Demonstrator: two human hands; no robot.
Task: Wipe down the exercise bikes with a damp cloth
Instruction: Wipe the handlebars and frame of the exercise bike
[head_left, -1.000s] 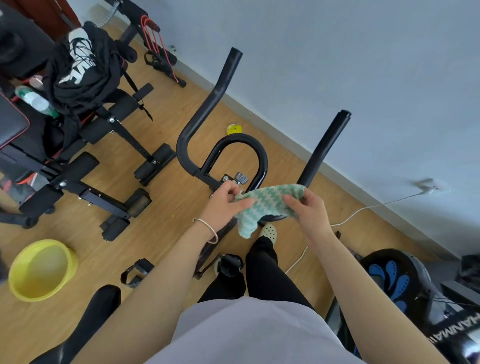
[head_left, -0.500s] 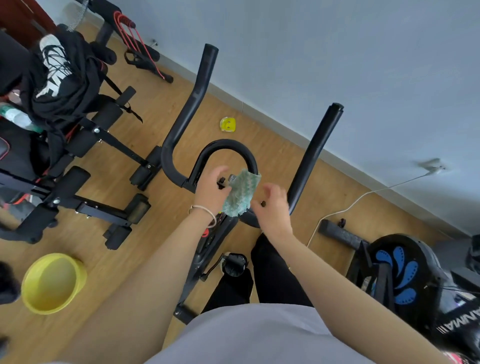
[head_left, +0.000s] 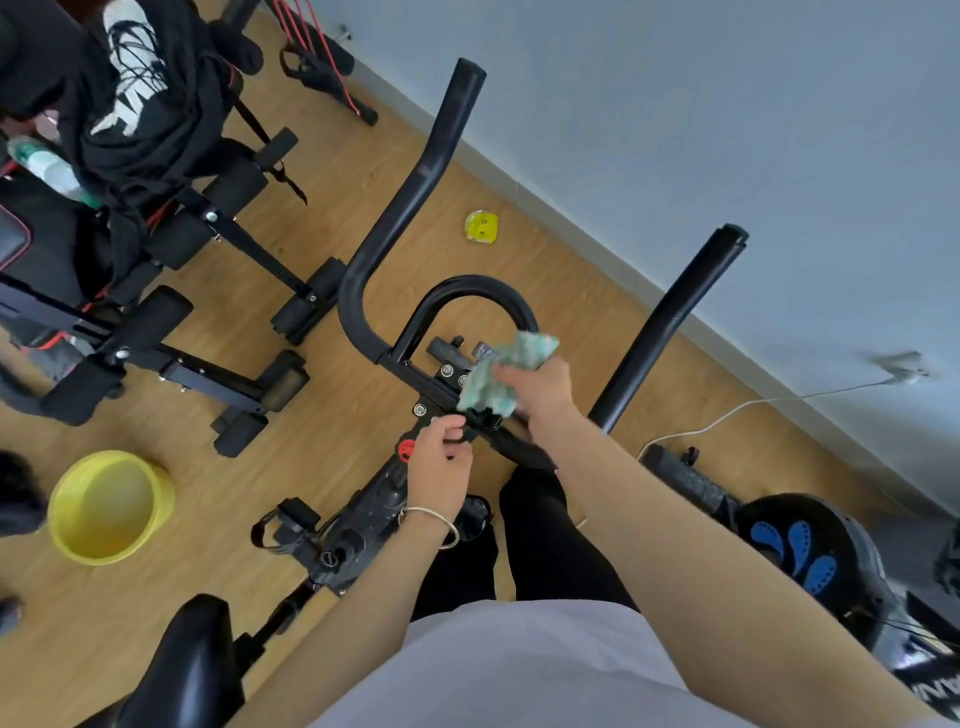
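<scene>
The black exercise bike's handlebars rise in front of me, with a curved loop at their middle. My right hand grips a bunched green-and-white cloth and presses it on the centre clamp of the handlebars. Just below, my left hand, a bracelet on its wrist, curls its fingers round the black crossbar by the stem. The right handlebar post stands beyond my right forearm. The bike's saddle shows at the bottom left.
A yellow basin sits on the wooden floor at left. A black weight bench draped with dark clothing fills the upper left. A small yellow object lies near the wall. A white cable and another machine are at right.
The cloth has passed from both hands into my right hand alone, which now presses it on the handlebar centre. My left hand has dropped onto the crossbar below.
</scene>
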